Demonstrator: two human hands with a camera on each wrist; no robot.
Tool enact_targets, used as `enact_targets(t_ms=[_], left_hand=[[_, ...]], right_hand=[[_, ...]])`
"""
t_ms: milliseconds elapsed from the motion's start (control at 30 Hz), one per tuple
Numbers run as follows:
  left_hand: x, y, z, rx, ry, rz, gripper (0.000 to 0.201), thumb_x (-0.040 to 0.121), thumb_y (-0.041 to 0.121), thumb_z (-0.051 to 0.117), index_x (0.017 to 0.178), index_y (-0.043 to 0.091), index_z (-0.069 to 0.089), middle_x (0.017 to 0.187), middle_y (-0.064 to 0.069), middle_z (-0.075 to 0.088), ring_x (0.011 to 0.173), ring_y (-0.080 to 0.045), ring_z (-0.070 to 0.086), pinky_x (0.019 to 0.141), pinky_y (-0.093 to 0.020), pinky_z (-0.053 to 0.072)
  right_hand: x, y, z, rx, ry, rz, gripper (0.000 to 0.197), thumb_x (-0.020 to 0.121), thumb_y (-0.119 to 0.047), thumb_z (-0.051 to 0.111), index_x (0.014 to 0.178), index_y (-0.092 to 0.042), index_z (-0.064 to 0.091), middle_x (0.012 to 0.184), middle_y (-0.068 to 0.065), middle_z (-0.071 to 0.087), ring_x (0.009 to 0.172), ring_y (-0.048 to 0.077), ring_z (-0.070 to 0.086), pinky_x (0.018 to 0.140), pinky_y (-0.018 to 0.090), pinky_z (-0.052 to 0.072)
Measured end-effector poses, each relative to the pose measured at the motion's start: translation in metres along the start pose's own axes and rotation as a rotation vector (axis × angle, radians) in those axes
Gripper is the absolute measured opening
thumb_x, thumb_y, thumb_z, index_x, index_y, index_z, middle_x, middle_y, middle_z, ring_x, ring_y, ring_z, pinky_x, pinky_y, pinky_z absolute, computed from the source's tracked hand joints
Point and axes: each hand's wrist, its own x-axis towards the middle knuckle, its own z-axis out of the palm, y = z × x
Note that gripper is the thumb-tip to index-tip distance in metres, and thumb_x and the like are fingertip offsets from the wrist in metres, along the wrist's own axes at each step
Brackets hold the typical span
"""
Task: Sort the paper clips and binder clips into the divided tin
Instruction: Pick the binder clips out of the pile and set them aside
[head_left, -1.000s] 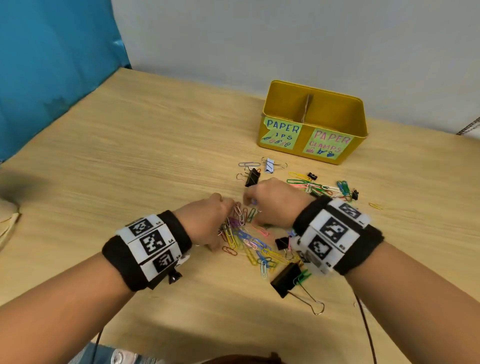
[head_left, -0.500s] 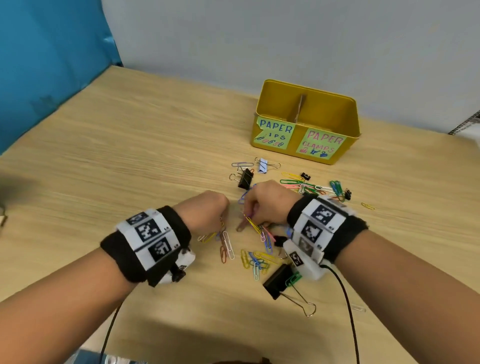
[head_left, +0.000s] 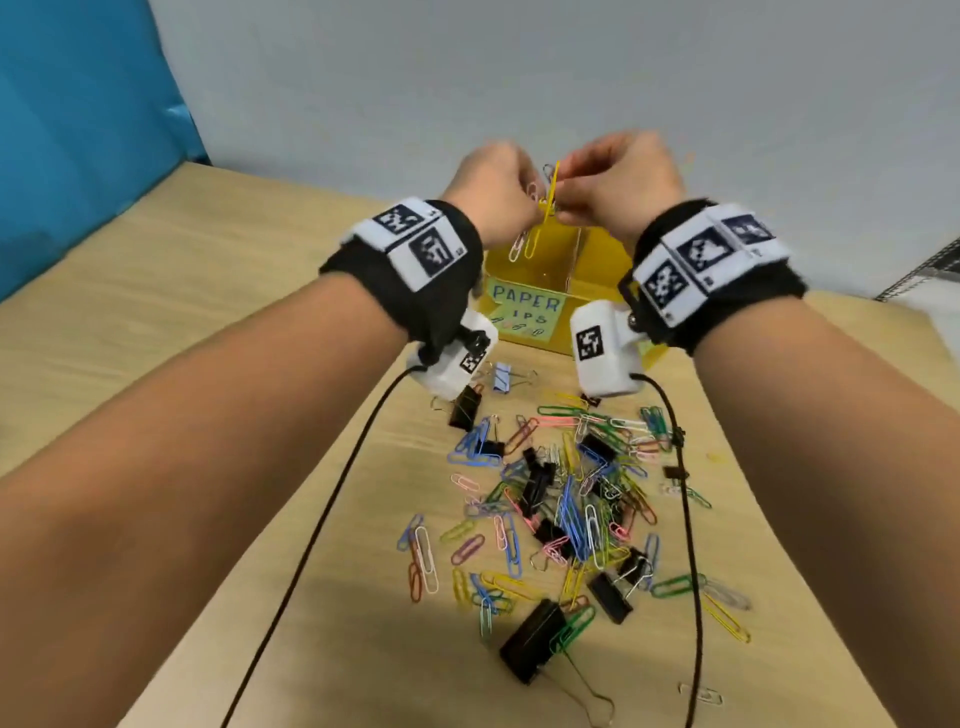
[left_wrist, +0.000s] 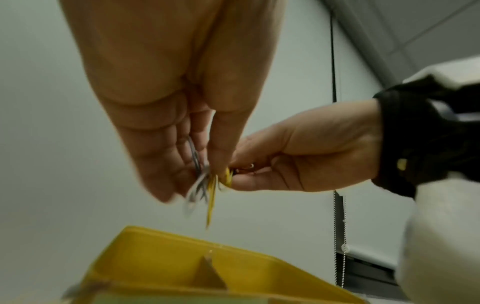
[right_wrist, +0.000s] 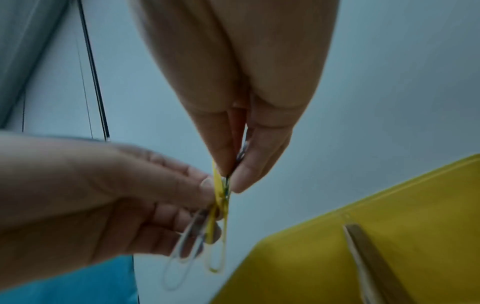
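Note:
Both hands are raised together above the yellow divided tin (head_left: 602, 270), which carries a "PAPER ...IPS" label. My left hand (head_left: 493, 192) pinches a small bunch of paper clips (head_left: 530, 244), white and yellow, that dangles over the tin's left compartment. My right hand (head_left: 618, 182) pinches the same tangle at a yellow paper clip (head_left: 551, 197). In the left wrist view the clips (left_wrist: 205, 191) hang above the tin (left_wrist: 161, 259) and its cardboard divider (left_wrist: 210, 273). In the right wrist view the fingertips (right_wrist: 241, 176) meet on the yellow clip (right_wrist: 221, 226).
A heap of coloured paper clips (head_left: 566, 509) mixed with black binder clips (head_left: 535, 644) lies on the wooden table (head_left: 208, 322) in front of the tin. A blue binder clip (head_left: 503, 375) sits near the tin. Camera cables (head_left: 332, 499) trail from both wrists.
Both hands have risen from the heap on the table to above the tin, carrying a bunch of paper clips. The head view has tilted closer over the pile.

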Motion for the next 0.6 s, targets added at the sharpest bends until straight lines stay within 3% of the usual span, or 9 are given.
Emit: enact_targets(t_ms=[67, 133, 167, 233, 300, 400, 433, 500, 600], left_hand=[[0.002, -0.008, 0.007, 0.135, -0.063, -0.007, 0.021, 0.080, 0.020, 0.065, 0.097, 0.010, 0.067, 0.096, -0.012, 0.067, 0.101, -0.028, 0.063, 0.084, -0.029, 0.049], [-0.009, -0.024, 0.007, 0.213, -0.045, -0.023, 0.034, 0.080, 0.030, 0.066, 0.108, 0.012, 0.063, 0.105, -0.007, 0.063, 0.100, -0.022, 0.059, 0.088, -0.030, 0.046], [-0.019, -0.034, 0.005, 0.212, 0.006, -0.012, 0.030, 0.081, 0.028, 0.066, 0.107, 0.014, 0.062, 0.100, -0.003, 0.059, 0.093, -0.020, 0.056, 0.084, -0.029, 0.045], [-0.045, -0.054, 0.007, 0.165, 0.012, 0.014, 0.015, 0.081, 0.015, 0.063, 0.095, 0.016, 0.060, 0.084, 0.002, 0.054, 0.081, -0.019, 0.052, 0.071, -0.025, 0.041], [-0.071, -0.069, 0.013, 0.176, -0.207, 0.043, 0.017, 0.080, 0.009, 0.062, 0.095, 0.018, 0.060, 0.083, 0.004, 0.053, 0.083, -0.019, 0.053, 0.071, -0.023, 0.042], [-0.095, -0.084, 0.025, 0.363, -0.534, 0.106, 0.039, 0.080, 0.010, 0.063, 0.118, 0.016, 0.061, 0.117, -0.004, 0.054, 0.108, -0.020, 0.054, 0.095, -0.026, 0.042], [-0.101, -0.086, 0.026, 0.404, -0.559, 0.127, 0.039, 0.080, 0.008, 0.062, 0.119, 0.015, 0.062, 0.123, -0.006, 0.054, 0.112, -0.022, 0.055, 0.097, -0.026, 0.041], [-0.113, -0.094, 0.025, 0.423, -0.541, 0.159, 0.032, 0.079, 0.003, 0.060, 0.108, 0.009, 0.069, 0.119, -0.011, 0.061, 0.106, -0.025, 0.059, 0.087, -0.019, 0.041], [-0.127, -0.104, 0.012, 0.416, -0.496, 0.125, 0.031, 0.076, -0.004, 0.057, 0.099, 0.008, 0.073, 0.109, -0.011, 0.067, 0.095, -0.022, 0.064, 0.073, -0.011, 0.034]], right_hand=[[0.002, 0.010, 0.011, -0.212, -0.041, -0.006, 0.018, 0.083, -0.004, 0.060, 0.072, -0.016, 0.067, 0.072, 0.002, 0.062, 0.066, 0.016, 0.061, 0.076, 0.032, 0.055], [-0.009, 0.020, 0.016, -0.469, -0.046, -0.062, 0.019, 0.087, -0.012, 0.055, 0.097, -0.015, 0.071, 0.093, 0.004, 0.066, 0.092, 0.020, 0.063, 0.088, 0.028, 0.047], [-0.018, 0.022, 0.017, -0.552, -0.009, -0.127, 0.023, 0.089, -0.014, 0.052, 0.104, -0.016, 0.070, 0.104, 0.005, 0.067, 0.101, 0.021, 0.061, 0.088, 0.025, 0.045], [-0.039, 0.022, 0.020, -0.610, 0.025, -0.266, 0.025, 0.090, -0.014, 0.048, 0.105, -0.016, 0.069, 0.112, 0.007, 0.067, 0.103, 0.022, 0.061, 0.085, 0.023, 0.043], [-0.054, 0.027, 0.030, -0.678, -0.134, -0.314, 0.025, 0.090, -0.014, 0.048, 0.105, -0.016, 0.068, 0.114, 0.007, 0.067, 0.103, 0.022, 0.061, 0.084, 0.024, 0.044], [-0.068, 0.042, 0.049, -0.954, -0.559, -0.164, 0.039, 0.091, -0.020, 0.051, 0.130, -0.019, 0.052, 0.134, 0.009, 0.055, 0.120, 0.025, 0.052, 0.094, 0.029, 0.043], [-0.071, 0.048, 0.053, -1.033, -0.651, -0.126, 0.047, 0.091, -0.021, 0.051, 0.138, -0.021, 0.043, 0.139, 0.009, 0.049, 0.125, 0.026, 0.049, 0.097, 0.032, 0.043], [-0.074, 0.061, 0.056, -1.110, -0.731, -0.087, 0.055, 0.091, -0.018, 0.049, 0.143, -0.025, 0.034, 0.140, 0.010, 0.046, 0.124, 0.028, 0.050, 0.096, 0.035, 0.046], [-0.075, 0.067, 0.057, -1.177, -0.665, -0.070, 0.047, 0.092, -0.009, 0.043, 0.138, -0.018, 0.042, 0.132, 0.013, 0.050, 0.115, 0.029, 0.055, 0.091, 0.035, 0.051]])
